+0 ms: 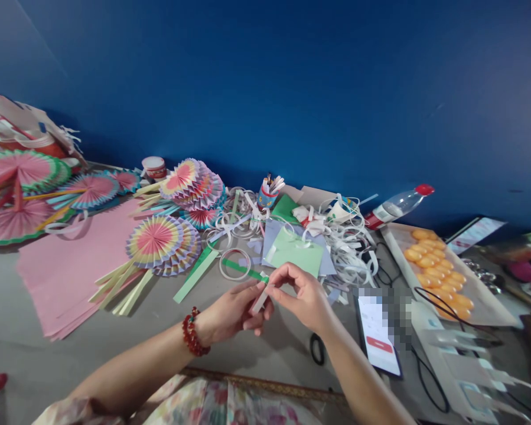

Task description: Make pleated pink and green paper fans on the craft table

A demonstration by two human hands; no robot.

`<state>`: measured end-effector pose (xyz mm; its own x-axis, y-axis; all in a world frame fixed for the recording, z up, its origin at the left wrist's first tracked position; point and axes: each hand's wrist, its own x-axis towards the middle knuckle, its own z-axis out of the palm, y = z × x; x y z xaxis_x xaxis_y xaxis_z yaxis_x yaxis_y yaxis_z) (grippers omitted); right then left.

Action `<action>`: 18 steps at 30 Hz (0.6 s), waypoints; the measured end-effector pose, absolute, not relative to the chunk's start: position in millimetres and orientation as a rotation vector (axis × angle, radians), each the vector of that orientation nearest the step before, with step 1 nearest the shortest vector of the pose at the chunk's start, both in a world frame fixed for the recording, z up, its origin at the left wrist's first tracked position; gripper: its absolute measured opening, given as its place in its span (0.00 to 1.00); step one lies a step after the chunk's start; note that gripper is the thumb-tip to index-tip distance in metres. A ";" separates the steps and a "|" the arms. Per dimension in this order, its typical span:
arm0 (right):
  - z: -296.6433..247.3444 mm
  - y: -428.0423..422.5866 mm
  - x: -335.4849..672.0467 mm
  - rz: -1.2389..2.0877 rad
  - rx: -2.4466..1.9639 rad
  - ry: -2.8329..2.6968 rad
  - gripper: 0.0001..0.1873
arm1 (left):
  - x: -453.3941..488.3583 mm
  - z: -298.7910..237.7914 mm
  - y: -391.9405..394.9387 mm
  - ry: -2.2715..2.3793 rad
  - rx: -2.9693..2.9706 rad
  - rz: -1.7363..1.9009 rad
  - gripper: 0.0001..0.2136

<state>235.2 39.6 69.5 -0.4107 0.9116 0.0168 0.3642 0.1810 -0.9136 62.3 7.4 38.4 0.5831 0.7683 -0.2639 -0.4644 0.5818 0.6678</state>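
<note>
My left hand (234, 311), with red beads round the wrist, pinches a narrow pale paper strip (260, 302) in front of me. At the strip's upper end the thumb and finger of my right hand (304, 298) are closed together. A bit of green shows at the fingertips, where a dark green paper strip (236, 267) runs in from the left; whether the two are joined I cannot tell. A roll of white tape (234, 264) rests over that green strip. Just beyond my hands are light green paper sheets (294, 252) on lilac ones.
Folded paper fans (156, 241) and pink paper sheets (70, 274) cover the left. White paper scraps (351, 254) heap at the back, by a pen cup (267, 195) and a bottle (400, 205). Rightward are a phone (375, 336), a tray (491, 307) of yellow pieces, and cables.
</note>
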 end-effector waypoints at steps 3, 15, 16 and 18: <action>69.1 38.6 235.1 1.182 -1.201 -1.893 0.04 | 62.1 39.3 7.8 0.578 0.578 0.765 0.19; 69.9 36.9 231.1 1.067 -1.240 -1.956 0.02 | 60.9 34.3 8.4 0.537 0.564 0.772 0.20; 69.6 36.6 231.0 1.054 -1.239 -1.960 0.02 | 60.9 34.1 8.4 0.534 0.563 0.775 0.20; 68.7 35.3 230.9 1.019 -1.240 -1.970 0.03 | 60.8 34.2 8.4 0.532 0.561 0.775 0.20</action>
<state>230.9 35.3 68.7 -0.3901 0.9172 0.0812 0.4638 0.2718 -0.8432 60.8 8.4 34.2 0.6008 0.7639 -0.2357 -0.4940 0.5866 0.6418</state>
